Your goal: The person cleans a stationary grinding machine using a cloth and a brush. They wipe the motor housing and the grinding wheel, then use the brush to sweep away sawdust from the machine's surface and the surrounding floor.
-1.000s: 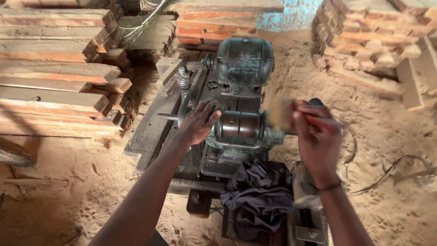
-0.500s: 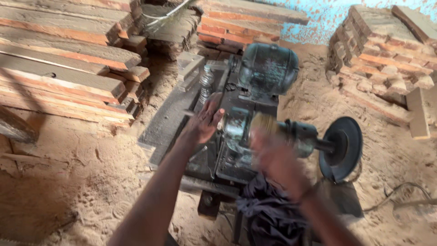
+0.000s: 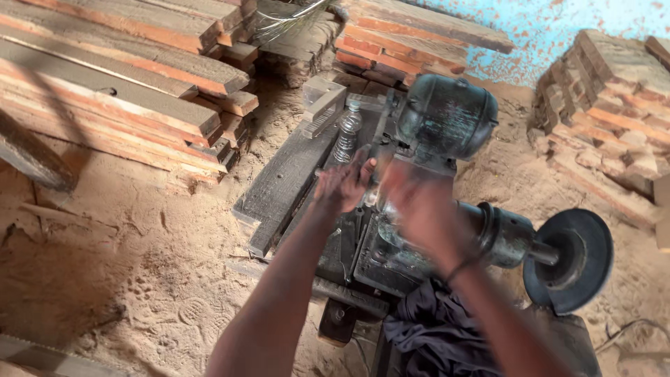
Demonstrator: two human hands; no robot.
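Sawdust floor (image 3: 125, 279), stacked planks (image 3: 118, 91), left hand (image 3: 343, 185) spread on grinder (image 3: 433, 209), right hand (image 3: 419, 209) blurred, grip unclear

You see a dark grey-green motor (image 3: 447, 115), black disc (image 3: 569, 262) at 4 o'clock, reddish-brown planks (image 3: 112, 91) at 10 o'clock, and a turquoise wall (image 3: 558, 28).

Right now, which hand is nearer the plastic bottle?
Left. The left hand sits just below the plastic bottle; the blurred right hand is farther off, over the machine body.

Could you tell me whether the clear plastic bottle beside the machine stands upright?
Upright: the clear plastic bottle stands cap-up on the dark plank.
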